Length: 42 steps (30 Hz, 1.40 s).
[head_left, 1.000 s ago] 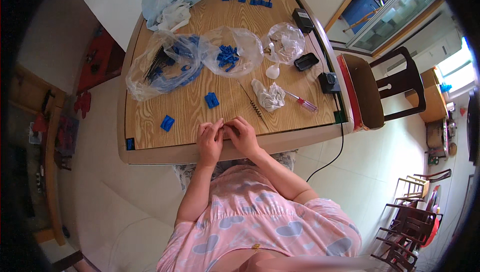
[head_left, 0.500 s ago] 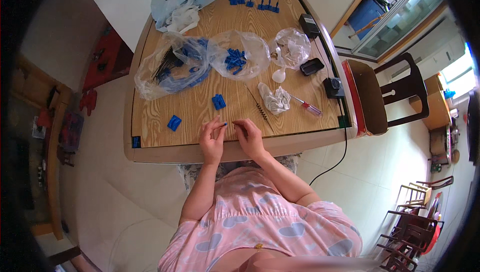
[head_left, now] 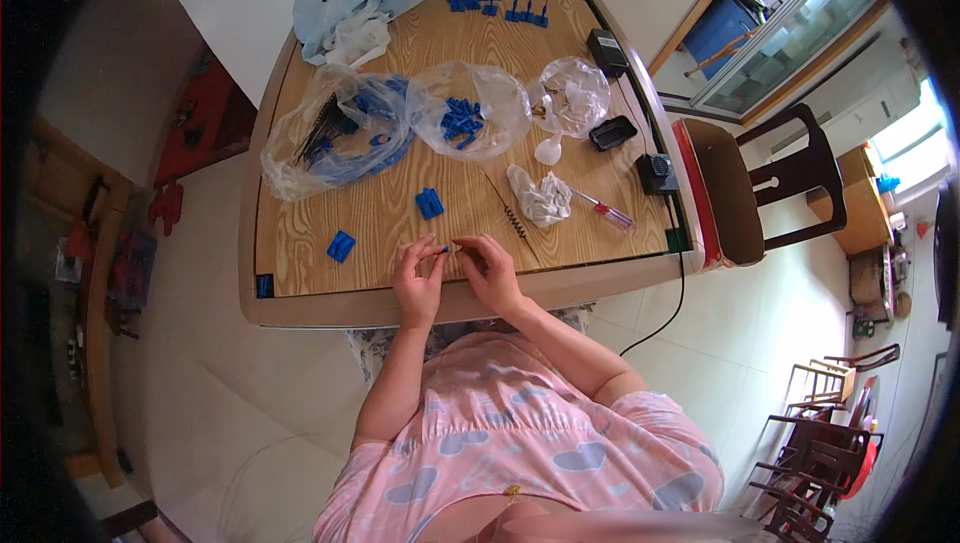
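Note:
My left hand [head_left: 418,275] is closed near the table's front edge, with a small blue plastic piece [head_left: 445,250] pinched at its fingertips. Close beside it, my right hand [head_left: 490,275] has thumb and forefinger drawn together on something tiny that I cannot make out. The fingertips of both hands nearly meet. Beyond them lies a blue plastic block [head_left: 429,204], and a second blue block [head_left: 341,246] rests to the left. A black coiled spring wire [head_left: 514,219] lies on the wood past my right hand.
Clear bags hold black wires and blue parts [head_left: 462,121]. A crumpled white cloth [head_left: 543,199], a screwdriver [head_left: 612,215], a black tray [head_left: 613,133] and black adapters [head_left: 657,174] are at the right. Spring wires on blue bases [head_left: 526,15] stand at the back. A chair [head_left: 800,178] stands right.
My right fingertips have come slightly closer to the left ones. The whole view has shifted a little; the things on the table lie as before.

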Tool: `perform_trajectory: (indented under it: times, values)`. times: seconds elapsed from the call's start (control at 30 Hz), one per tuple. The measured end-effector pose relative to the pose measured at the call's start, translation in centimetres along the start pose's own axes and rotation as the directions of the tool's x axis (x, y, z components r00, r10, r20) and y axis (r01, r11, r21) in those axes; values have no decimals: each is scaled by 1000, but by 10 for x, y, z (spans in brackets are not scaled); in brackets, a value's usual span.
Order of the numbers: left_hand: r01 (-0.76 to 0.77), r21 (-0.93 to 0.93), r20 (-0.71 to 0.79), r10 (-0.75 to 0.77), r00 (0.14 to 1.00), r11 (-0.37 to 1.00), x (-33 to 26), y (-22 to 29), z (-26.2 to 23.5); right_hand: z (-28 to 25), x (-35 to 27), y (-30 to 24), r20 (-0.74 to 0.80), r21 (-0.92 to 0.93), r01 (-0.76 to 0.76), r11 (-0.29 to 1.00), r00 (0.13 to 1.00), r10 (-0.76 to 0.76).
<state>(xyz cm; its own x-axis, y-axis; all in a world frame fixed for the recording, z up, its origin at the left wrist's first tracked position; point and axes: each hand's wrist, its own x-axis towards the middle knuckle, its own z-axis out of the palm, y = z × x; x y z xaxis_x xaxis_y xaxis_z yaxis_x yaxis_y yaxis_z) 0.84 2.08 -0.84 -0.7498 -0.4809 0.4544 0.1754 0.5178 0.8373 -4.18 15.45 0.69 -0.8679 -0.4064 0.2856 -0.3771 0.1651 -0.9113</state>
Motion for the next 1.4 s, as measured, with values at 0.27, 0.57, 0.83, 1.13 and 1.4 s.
perform_trajectory:
  times: [0.27,0.57,0.83,1.13,1.4]
  values:
    - [162,-159,-4,-164,986,974,-5,3,4,1,2,5,-1,58,79,995,997,-79]
    - [196,-276,-17,-209,978,941,-4,0,13,-59,49,3,-267,-205,225,952,923,-276]
    - [222,-364,23,-229,973,904,0,3,35,-148,140,17,-284,-458,5,889,947,-151]
    - [161,-275,-13,-171,985,948,1,3,33,-150,151,28,-254,-485,-33,874,962,-105]
    - [162,-283,-21,-175,984,945,-2,-3,34,-151,151,26,-210,-488,-72,870,977,-37]
